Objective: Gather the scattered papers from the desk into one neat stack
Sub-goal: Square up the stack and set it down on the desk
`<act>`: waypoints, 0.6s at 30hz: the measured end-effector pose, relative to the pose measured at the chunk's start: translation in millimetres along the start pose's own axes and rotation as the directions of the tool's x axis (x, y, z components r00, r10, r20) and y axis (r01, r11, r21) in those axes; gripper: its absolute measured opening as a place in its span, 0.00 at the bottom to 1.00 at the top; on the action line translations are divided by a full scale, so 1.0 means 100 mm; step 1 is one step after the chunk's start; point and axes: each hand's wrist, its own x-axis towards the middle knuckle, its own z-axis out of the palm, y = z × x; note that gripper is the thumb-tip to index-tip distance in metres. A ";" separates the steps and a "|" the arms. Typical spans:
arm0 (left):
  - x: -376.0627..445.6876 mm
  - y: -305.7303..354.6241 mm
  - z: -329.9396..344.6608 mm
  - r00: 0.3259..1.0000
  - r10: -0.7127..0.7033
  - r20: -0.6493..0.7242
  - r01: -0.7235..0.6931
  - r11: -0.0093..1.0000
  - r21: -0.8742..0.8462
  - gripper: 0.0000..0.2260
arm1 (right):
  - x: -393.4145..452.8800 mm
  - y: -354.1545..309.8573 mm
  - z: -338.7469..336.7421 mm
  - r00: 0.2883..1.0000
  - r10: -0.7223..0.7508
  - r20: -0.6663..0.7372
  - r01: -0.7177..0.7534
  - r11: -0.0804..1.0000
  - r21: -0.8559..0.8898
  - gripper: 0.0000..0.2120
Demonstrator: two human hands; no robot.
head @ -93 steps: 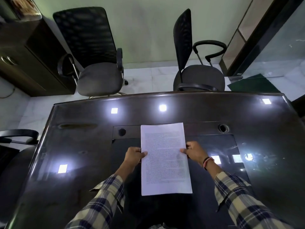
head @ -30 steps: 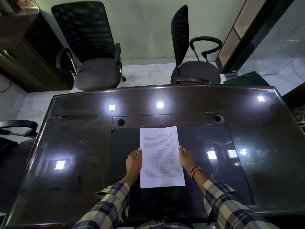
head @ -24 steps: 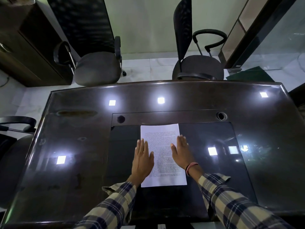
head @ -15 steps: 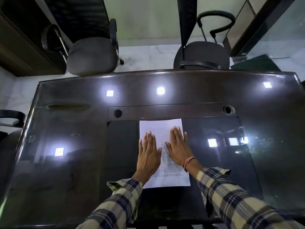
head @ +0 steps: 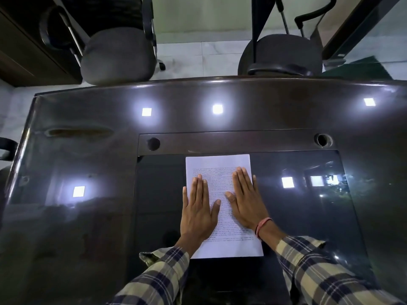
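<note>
A white stack of printed papers (head: 218, 166) lies flat on the dark glass panel of the desk (head: 297, 216), squared up and lengthwise away from me. My left hand (head: 199, 208) lies flat on the stack's left side, fingers straight and together, its outer edge over the paper's left border. My right hand (head: 245, 198) lies flat on the right side, fingers straight, with a red thread band at the wrist. Both palms press down on the top sheet.
The glossy brown desk (head: 88, 216) reflects square ceiling lights. Two cable holes (head: 153, 143) sit in a strip behind the papers. Two black office chairs (head: 116, 56) stand beyond the far edge, a dark cabinet (head: 26, 51) at far left.
Earlier my hands held the stack's side edges. They then moved onto the top sheet and now lie flat a little wider apart. The view has moved closer and tilted down.
</note>
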 end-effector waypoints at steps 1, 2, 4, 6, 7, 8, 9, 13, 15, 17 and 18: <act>0.00 0.00 0.00 1.000 0.000 -0.003 0.000 1.000 -0.005 0.35 | 0.00 0.00 0.01 1.000 0.002 -0.006 -0.002 1.000 0.013 0.34; 0.00 0.00 0.00 1.000 0.000 -0.007 -0.001 1.000 -0.005 0.35 | 0.00 0.01 0.01 1.000 0.000 -0.006 0.000 1.000 0.018 0.34; 0.00 -0.01 0.00 1.000 -0.003 -0.010 0.003 1.000 -0.002 0.35 | 0.00 0.00 0.02 1.000 -0.009 -0.003 0.009 1.000 0.015 0.34; 0.00 -0.01 0.01 1.000 -0.005 -0.001 0.005 1.000 -0.009 0.36 | 0.00 0.01 0.02 1.000 -0.004 0.013 0.004 1.000 0.010 0.34; 0.00 -0.01 0.01 1.000 -0.006 0.005 0.006 1.000 -0.009 0.36 | 0.00 0.00 0.01 1.000 0.009 0.026 -0.009 1.000 -0.009 0.34; -0.01 -0.01 0.00 1.000 -0.008 0.011 0.008 1.000 -0.006 0.36 | 0.00 -0.01 0.00 0.999 0.031 0.035 -0.030 0.999 -0.042 0.35; -0.01 0.00 0.00 1.000 -0.008 0.012 0.008 1.000 0.002 0.36 | 0.00 -0.04 -0.01 0.998 0.053 0.033 -0.050 0.995 -0.087 0.35; -0.01 0.00 0.01 1.000 -0.013 0.010 0.012 1.000 0.012 0.36 | 0.05 -0.17 -0.03 0.995 -0.082 0.051 0.089 0.981 -0.175 0.34; -0.01 0.00 0.01 1.000 -0.014 0.007 0.014 1.000 0.011 0.35 | 0.21 -0.08 -0.06 0.985 -0.156 0.068 0.164 0.976 -0.141 0.33; 0.00 0.01 0.01 1.000 -0.011 0.007 0.010 1.000 0.019 0.35 | 0.48 0.09 -0.15 0.994 -0.104 0.040 0.107 0.991 -0.081 0.32; 0.00 0.01 0.00 1.000 -0.010 0.011 0.010 1.000 0.023 0.35 | 0.61 0.17 -0.20 0.999 -0.045 0.022 0.046 0.998 -0.051 0.32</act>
